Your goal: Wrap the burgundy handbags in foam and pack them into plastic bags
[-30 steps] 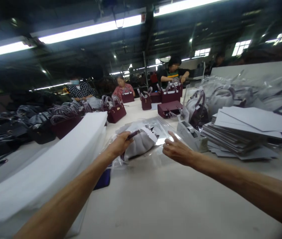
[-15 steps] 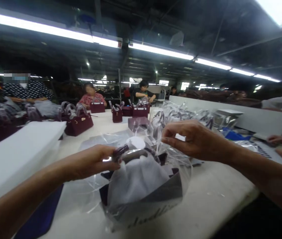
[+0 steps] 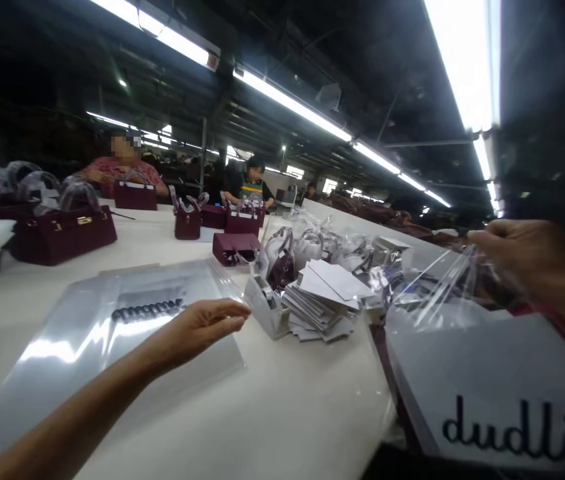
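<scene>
At the right, my right hand (image 3: pixel 522 257) pinches the gathered top of a clear plastic bag (image 3: pixel 462 287) and holds it up at the table's edge. Inside it is a pale, wrapped shape, and large dark letters reading "dudli" show on its front. My left hand (image 3: pixel 202 327) holds nothing; its fingers stretch out over the table, with the thumb slightly apart. Just beyond its fingertips stands a tape dispenser (image 3: pixel 265 307). Beneath the left forearm lie flat clear plastic bags (image 3: pixel 82 333) with dark lettering.
A loose stack of white cards (image 3: pixel 320 300) sits beside the dispenser. Several wrapped handbags (image 3: pixel 312 247) crowd behind it, along a low white partition (image 3: pixel 342 227). Dark red handbags (image 3: pixel 70 230) stand at the left and back, where co-workers (image 3: pixel 125 167) sit.
My right hand has carried the bagged handbag from the middle of the table to the right. My left hand has let go of the handle. The view has turned right.
</scene>
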Motion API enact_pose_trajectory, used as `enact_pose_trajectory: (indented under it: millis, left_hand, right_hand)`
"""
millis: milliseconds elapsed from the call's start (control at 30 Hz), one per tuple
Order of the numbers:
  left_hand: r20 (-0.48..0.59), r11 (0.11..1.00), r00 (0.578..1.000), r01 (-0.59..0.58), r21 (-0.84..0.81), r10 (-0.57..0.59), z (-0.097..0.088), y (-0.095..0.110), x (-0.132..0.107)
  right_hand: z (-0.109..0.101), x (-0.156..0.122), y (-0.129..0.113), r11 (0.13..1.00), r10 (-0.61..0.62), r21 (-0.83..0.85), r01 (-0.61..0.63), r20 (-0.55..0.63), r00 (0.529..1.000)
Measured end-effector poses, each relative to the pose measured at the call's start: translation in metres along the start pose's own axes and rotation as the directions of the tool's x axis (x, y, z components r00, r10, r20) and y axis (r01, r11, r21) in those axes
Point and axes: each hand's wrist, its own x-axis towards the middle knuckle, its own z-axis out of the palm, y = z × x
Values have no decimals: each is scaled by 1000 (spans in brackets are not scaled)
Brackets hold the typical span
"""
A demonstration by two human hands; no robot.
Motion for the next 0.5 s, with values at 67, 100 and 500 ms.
enact_pose_trajectory:
  millis: [67,100,500]
  left_hand:
    - [-8,995,995,97,-2,-97,0,-30,-4]
    - [-17,990,990,142,-5,-142,0,-44,-6]
    - [12,894,896,445,-47,-445,30,-123,-31]
  right_hand:
    - [11,27,18,996,61,-58,-67,-98,993]
    - [14,39,27,992,77,-85,-91,-164,983]
    - [163,-11,87,989,143,44,-140,-96,985]
